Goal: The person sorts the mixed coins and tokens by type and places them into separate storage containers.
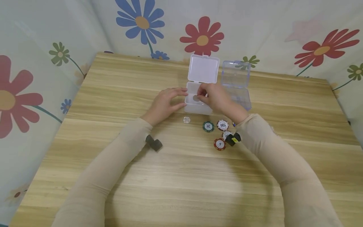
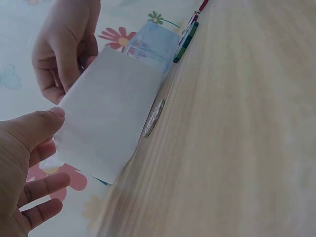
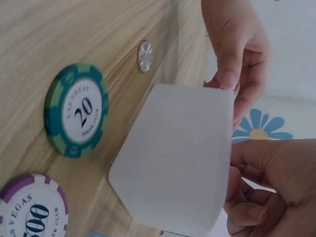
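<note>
A white plastic box (image 1: 198, 109) stands with its lid raised at the back. My left hand (image 1: 166, 104) steadies its left side, thumb at the front corner and fingers fairly straight and spread. Over the box's opening, my right hand (image 1: 216, 97) has its fingers curled and pinches a grey coin (image 1: 195, 98) low inside. Both wrist views hide those fingertips behind the box wall. A second, silvery coin (image 3: 145, 56) lies on the table in front of the box.
Right of the white box stands a clear bluish box (image 1: 236, 74), also with its lid up. Several poker chips lie nearer me, including a green 20 chip (image 1: 208, 126), a 500 chip (image 1: 222, 125) and a red 5 chip (image 1: 220, 144). A flowered curtain (image 1: 255, 28) borders the wooden table (image 1: 181, 183).
</note>
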Demonstrator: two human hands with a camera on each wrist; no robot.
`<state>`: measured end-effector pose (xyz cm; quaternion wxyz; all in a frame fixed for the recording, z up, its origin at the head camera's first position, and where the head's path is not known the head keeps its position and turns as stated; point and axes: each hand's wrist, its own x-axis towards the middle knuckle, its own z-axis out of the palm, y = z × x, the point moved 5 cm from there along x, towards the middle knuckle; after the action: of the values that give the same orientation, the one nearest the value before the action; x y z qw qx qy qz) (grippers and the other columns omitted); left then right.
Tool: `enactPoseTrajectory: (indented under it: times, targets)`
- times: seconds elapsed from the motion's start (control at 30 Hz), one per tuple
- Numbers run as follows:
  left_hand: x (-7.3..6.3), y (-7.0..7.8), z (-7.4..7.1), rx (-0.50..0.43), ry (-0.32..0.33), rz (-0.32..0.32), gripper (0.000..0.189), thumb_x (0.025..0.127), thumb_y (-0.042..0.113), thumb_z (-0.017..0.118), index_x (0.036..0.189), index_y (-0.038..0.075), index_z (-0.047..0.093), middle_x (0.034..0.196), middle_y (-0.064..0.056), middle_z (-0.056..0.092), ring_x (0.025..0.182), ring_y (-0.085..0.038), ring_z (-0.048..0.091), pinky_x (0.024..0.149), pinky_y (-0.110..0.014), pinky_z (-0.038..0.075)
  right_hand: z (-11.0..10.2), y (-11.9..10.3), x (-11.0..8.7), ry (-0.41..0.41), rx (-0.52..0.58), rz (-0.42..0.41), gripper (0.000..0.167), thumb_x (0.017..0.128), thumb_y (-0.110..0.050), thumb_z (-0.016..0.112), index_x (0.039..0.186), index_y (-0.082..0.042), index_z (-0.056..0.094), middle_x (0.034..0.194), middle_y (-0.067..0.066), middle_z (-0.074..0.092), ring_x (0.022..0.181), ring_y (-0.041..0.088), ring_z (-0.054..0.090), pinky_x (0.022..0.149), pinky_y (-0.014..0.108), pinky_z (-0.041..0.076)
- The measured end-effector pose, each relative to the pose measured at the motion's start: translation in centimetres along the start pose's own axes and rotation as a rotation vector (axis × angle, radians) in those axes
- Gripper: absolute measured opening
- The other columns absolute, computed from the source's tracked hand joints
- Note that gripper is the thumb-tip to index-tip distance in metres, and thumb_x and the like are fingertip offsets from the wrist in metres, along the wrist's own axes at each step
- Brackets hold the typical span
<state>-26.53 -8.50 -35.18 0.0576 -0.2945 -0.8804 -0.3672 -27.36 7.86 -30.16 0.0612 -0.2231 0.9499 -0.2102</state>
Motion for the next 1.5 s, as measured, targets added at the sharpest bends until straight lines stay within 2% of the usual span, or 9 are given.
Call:
enactPoseTrajectory:
  times: [0.17,0.5,0.73,0.97,1.23,1.5]
  targets:
    - [0.0,0.0,0.0,-0.007,-0.004,-0.002,0.038,0.087,0.022,0.071,0.122,0.010,0.064,0.137,-0.005,0.059,0.130,-0.023,0.052,0.113,-0.040,0.035,0.5,0.7,0.7,-0.052,-0.091,0.010,0.012,0.091,-0.014,0.064,0.087,-0.002,0.066,0.088,0.013,0.070,0.081,0.025,0.061,0.077,0.038,0.050]
    - [0.1,0.1,-0.1,-0.015,0.003,0.009,0.038,0.087,0.022,0.071,0.122,0.010,0.064,0.136,-0.005,0.059,0.129,-0.022,0.052,0.112,-0.039,0.036,1.0,1.0,1.9,-0.192,-0.256,0.036,0.016,0.093,-0.023,0.063,0.087,-0.008,0.066,0.087,0.007,0.068,0.076,0.021,0.057,0.062,0.034,0.046]
    - [0.0,0.3,-0.2,-0.019,0.005,0.006,0.038,0.087,0.022,0.071,0.122,0.010,0.064,0.136,-0.004,0.059,0.130,-0.022,0.052,0.113,-0.039,0.035,1.6,1.1,2.5,-0.276,-0.378,0.071,0.014,0.093,-0.022,0.061,0.087,-0.011,0.066,0.087,0.006,0.069,0.073,0.020,0.057,0.058,0.033,0.044]
    - [0.0,0.2,-0.1,-0.016,0.006,0.005,0.038,0.086,0.022,0.072,0.122,0.009,0.065,0.136,-0.005,0.059,0.130,-0.022,0.052,0.112,-0.041,0.036,1.8,1.1,2.6,-0.260,-0.424,0.060,0.011,0.091,-0.017,0.059,0.085,-0.010,0.065,0.087,0.008,0.069,0.074,0.023,0.060,0.062,0.040,0.050]
    - [0.0,0.2,-0.1,-0.012,0.005,0.004,0.038,0.087,0.022,0.071,0.122,0.010,0.064,0.137,-0.005,0.059,0.130,-0.022,0.052,0.113,-0.039,0.035,1.5,0.9,2.3,-0.235,-0.395,0.039,0.011,0.091,-0.014,0.058,0.085,-0.008,0.065,0.085,0.008,0.068,0.073,0.022,0.058,0.060,0.035,0.046]
    - [0.0,0.2,-0.1,-0.005,0.002,-0.004,0.037,0.087,0.022,0.071,0.122,0.010,0.064,0.137,-0.005,0.059,0.130,-0.022,0.052,0.113,-0.040,0.034,1.3,0.8,2.1,-0.219,-0.375,0.023,0.011,0.091,-0.016,0.061,0.087,-0.008,0.065,0.085,0.009,0.069,0.073,0.022,0.059,0.062,0.037,0.048]
